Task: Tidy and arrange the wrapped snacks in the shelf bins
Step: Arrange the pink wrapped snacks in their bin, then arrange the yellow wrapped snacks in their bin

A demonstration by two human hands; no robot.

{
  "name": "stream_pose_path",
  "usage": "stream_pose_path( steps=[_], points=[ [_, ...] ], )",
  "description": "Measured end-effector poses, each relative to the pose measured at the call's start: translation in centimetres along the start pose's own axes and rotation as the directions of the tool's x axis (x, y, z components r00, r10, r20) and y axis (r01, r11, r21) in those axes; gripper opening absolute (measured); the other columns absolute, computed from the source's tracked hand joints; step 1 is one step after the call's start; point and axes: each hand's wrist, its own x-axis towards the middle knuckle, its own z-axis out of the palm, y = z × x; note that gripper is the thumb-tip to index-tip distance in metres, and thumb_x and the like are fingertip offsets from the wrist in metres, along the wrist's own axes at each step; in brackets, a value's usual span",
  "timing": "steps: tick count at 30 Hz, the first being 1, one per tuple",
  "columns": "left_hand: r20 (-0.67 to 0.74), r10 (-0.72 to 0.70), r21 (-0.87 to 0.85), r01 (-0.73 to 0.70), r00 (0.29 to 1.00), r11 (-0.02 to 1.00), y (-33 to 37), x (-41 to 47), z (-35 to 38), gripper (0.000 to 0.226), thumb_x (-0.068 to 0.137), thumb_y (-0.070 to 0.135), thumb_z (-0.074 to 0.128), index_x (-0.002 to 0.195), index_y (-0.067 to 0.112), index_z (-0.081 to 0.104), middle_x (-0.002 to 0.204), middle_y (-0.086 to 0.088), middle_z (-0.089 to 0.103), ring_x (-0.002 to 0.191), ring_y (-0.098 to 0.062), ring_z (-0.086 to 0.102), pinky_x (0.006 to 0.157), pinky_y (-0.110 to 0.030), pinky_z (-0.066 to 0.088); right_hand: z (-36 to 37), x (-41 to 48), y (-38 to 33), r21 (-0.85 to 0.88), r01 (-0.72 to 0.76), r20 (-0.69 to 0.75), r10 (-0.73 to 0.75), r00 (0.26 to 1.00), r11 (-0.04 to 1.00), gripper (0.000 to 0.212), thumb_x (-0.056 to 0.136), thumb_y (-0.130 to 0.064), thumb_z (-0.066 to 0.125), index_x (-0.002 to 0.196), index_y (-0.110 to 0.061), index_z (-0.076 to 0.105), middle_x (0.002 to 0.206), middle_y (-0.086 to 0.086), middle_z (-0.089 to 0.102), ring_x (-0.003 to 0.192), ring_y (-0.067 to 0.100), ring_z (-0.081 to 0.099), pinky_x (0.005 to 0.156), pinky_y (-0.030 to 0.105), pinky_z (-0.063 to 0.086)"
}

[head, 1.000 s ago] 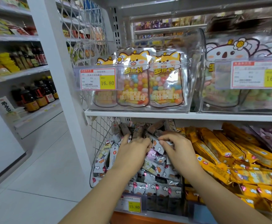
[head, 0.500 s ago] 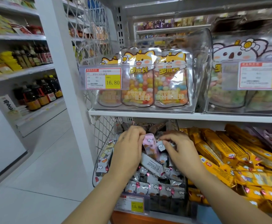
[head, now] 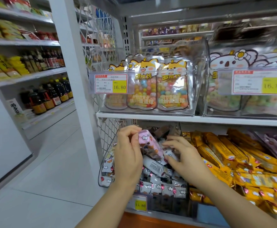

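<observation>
The pink wrapped snack (head: 151, 146) stands tilted above the pile in the clear bin (head: 104, 162), toward the bin's back edge. My left hand (head: 128, 155) sits just left of it and pinches its upper end. Its lower end reaches my right hand (head: 185, 157), whose thumb and fingers pinch a small white snack (head: 169, 153) (partly hidden, so I read that grip loosely). The bin sits under the left end of the white shelf board (head: 200, 120), with yellow bars (head: 225, 155) just beside it on the right. A price tag (head: 140, 205) hangs on the bin's front edge.
</observation>
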Motion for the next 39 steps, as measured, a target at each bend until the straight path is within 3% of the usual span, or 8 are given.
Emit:
stream_pose_path(
  steps=[4,9,17,22,27,34,36,39],
  points=[
    [-0.041,-0.005,-0.049,0.003,0.999,0.999,2.2,-0.7,0.5,0.020,0.095,0.005,0.039,0.102,0.022,0.046,0.102,0.018,0.052,0.098,0.006,0.052,0.085,-0.007,0.037,-1.8,-1.6,-0.9,0.124,0.040,-0.036,-0.035,0.999,0.992,0.046,0.083,-0.012,0.066,0.122,-0.031,0.052,0.121,-0.022,0.045,0.104,-0.028,0.036,0.084,-0.010,0.020],
    [-0.032,-0.037,-0.147,0.032,0.999,0.989,5.5,-1.8,2.1,0.029,0.096,0.008,0.036,0.100,0.036,0.042,0.099,0.022,0.054,0.095,0.004,0.054,0.081,-0.009,0.039,-4.0,-4.3,-1.8,0.219,0.062,-0.087,-0.044,0.995,0.974,0.044,0.081,-0.018,0.070,0.119,-0.033,0.052,0.109,-0.022,0.059,0.101,-0.006,0.055,0.083,0.011,0.044],
    [0.239,-0.085,-0.142,0.122,0.967,0.982,8.7,-4.5,7.1,0.023,0.099,0.023,0.040,0.115,0.040,0.041,0.114,0.012,0.054,0.101,0.004,0.052,0.084,-0.015,0.044,-8.4,-9.5,2.6,0.097,0.004,-0.307,0.026,0.951,0.995,0.040,0.083,-0.013,0.068,0.110,-0.036,0.050,0.103,-0.029,0.053,0.097,-0.017,0.049,0.078,0.000,0.035],
    [0.418,-0.023,0.038,0.008,0.908,0.999,9.8,-6.8,11.9,0.026,0.096,0.013,0.048,0.121,0.018,0.052,0.125,0.004,0.045,0.110,0.003,0.040,0.090,0.002,0.023,-12.5,-12.8,8.4,0.014,-0.170,-0.436,0.159,0.886,0.985,0.035,0.082,-0.013,0.068,0.113,-0.026,0.057,0.098,-0.017,0.058,0.086,-0.001,0.051,0.071,0.006,0.036],
    [0.640,0.001,0.189,-0.159,0.769,0.969,10.7,-8.4,17.0,0.027,0.093,0.027,0.046,0.117,0.022,0.058,0.122,0.004,0.050,0.112,-0.018,0.049,0.099,-0.036,0.039,-16.5,-14.8,14.6,-0.077,-0.348,-0.555,0.249,0.793,0.934,0.035,0.082,-0.013,0.067,0.117,-0.013,0.058,0.106,0.003,0.064,0.096,0.023,0.058,0.077,0.029,0.041],
    [0.727,0.012,0.305,-0.338,0.687,0.890,12.0,-9.7,21.1,0.033,0.091,0.034,0.046,0.121,0.028,0.059,0.128,0.007,0.052,0.121,-0.022,0.047,0.112,-0.053,0.019,-20.8,-15.2,18.2,-0.065,-0.620,-0.768,0.357,0.531,0.782,0.032,0.083,-0.027,0.068,0.111,-0.014,0.058,0.104,0.013,0.066,0.099,0.035,0.057,0.075,0.038,0.037],
    [0.739,0.024,0.306,-0.367,0.673,0.878,12.3,-9.7,21.6,0.036,0.092,0.036,0.042,0.124,0.031,0.057,0.130,0.008,0.051,0.125,-0.021,0.044,0.113,-0.053,0.012,-21.1,-15.0,18.7,-0.101,-0.672,-0.773,0.367,0.517,0.733,0.032,0.084,-0.032,0.067,0.109,-0.016,0.057,0.104,0.013,0.064,0.101,0.037,0.054,0.078,0.040,0.035],
    [0.780,0.004,0.314,-0.396,0.626,0.863,12.7,-10.0,22.0,0.038,0.099,0.037,0.038,0.136,0.037,0.046,0.141,0.012,0.041,0.137,-0.015,0.028,0.114,-0.045,-0.005,-20.6,-14.8,19.1,-0.185,-0.720,-0.705,0.420,0.571,0.669,0.033,0.089,-0.031,0.058,0.119,-0.017,0.056,0.116,0.012,0.060,0.110,0.036,0.047,0.088,0.044,0.033]
  ],
)
